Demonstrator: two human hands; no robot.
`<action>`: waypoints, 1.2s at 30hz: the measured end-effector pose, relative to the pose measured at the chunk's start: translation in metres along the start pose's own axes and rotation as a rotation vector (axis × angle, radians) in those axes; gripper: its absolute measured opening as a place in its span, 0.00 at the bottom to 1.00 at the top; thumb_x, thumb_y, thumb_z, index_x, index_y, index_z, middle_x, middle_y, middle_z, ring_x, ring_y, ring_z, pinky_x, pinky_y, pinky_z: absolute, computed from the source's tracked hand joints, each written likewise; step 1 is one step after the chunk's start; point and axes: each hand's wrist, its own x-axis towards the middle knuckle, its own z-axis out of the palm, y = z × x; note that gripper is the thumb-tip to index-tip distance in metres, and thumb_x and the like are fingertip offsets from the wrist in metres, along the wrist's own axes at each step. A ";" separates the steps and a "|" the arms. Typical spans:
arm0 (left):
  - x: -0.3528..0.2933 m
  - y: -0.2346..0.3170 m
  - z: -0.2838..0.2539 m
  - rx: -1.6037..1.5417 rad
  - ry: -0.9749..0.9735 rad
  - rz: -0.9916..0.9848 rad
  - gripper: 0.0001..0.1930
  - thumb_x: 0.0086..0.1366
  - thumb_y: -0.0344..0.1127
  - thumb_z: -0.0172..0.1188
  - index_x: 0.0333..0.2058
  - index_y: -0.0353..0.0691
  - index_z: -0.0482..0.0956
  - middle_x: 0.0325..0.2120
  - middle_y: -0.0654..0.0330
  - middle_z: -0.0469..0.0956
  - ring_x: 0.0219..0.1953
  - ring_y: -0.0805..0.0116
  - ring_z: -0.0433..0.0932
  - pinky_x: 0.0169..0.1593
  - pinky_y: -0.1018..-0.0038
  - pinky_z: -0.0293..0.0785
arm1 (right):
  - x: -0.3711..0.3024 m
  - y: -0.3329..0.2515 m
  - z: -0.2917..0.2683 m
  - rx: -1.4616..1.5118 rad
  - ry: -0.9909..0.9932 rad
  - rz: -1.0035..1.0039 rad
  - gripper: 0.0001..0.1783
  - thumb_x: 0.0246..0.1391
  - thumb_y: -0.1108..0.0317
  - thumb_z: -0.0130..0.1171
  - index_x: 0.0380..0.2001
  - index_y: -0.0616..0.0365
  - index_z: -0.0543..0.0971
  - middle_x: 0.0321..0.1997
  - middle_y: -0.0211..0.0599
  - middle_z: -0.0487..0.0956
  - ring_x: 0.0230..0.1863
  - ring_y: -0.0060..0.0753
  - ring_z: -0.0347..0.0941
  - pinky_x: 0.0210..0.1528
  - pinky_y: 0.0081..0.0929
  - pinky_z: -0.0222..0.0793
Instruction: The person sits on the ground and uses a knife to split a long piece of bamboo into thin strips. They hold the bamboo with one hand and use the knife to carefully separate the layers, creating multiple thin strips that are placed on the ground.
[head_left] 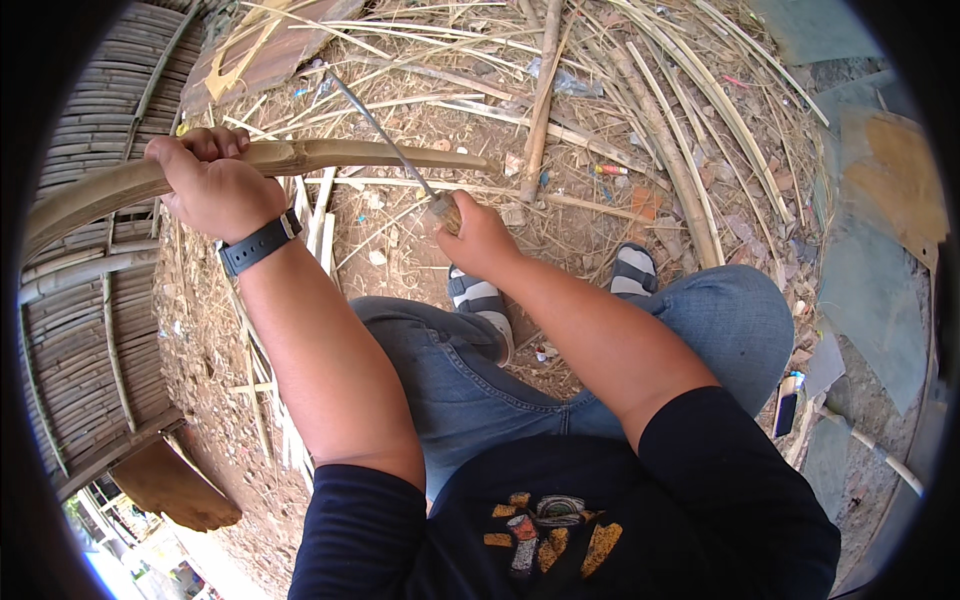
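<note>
My left hand [228, 195], with a dark watch strap on its wrist, is closed around a curved length of bamboo [370, 153]. The bamboo runs from the left rim, through the grip, to a tapered end near the middle. In my right hand [482, 235] is the wooden handle of a long, narrow metal tool [385, 135]. Its shaft slants up and left, crossing the bamboo in the picture; whether the two touch, I cannot tell. The tool looks like a knife seen edge-on, but its exact kind is unclear.
Split bamboo strips [690, 90] and thicker poles [660, 140] litter the dirt ground ahead. A slatted bamboo wall [80, 340] rises at the left. Grey sheets [870, 300] lie at the right, near a phone-like dark object [787, 412]. My sandalled feet [634, 272] are below.
</note>
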 end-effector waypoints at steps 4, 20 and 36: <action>0.004 0.001 0.001 -0.006 0.000 -0.013 0.20 0.71 0.44 0.52 0.22 0.45 0.61 0.15 0.66 0.58 0.18 0.72 0.58 0.29 0.72 0.62 | 0.000 0.100 0.010 -0.143 0.115 0.221 0.23 0.47 0.63 0.63 0.43 0.66 0.73 0.34 0.61 0.79 0.39 0.59 0.78 0.41 0.44 0.73; 0.006 -0.002 -0.002 0.009 0.007 0.010 0.20 0.72 0.44 0.51 0.21 0.44 0.62 0.16 0.65 0.59 0.18 0.72 0.59 0.29 0.71 0.64 | 0.008 0.069 0.004 -0.156 0.073 0.165 0.24 0.47 0.63 0.62 0.45 0.68 0.72 0.37 0.61 0.79 0.44 0.60 0.77 0.47 0.47 0.73; 0.006 -0.001 -0.002 0.030 0.014 0.010 0.20 0.72 0.44 0.49 0.21 0.44 0.60 0.16 0.65 0.58 0.19 0.72 0.57 0.29 0.72 0.63 | 0.015 0.103 -0.003 -0.209 0.011 0.355 0.23 0.47 0.62 0.62 0.44 0.67 0.74 0.43 0.60 0.79 0.47 0.57 0.77 0.49 0.44 0.72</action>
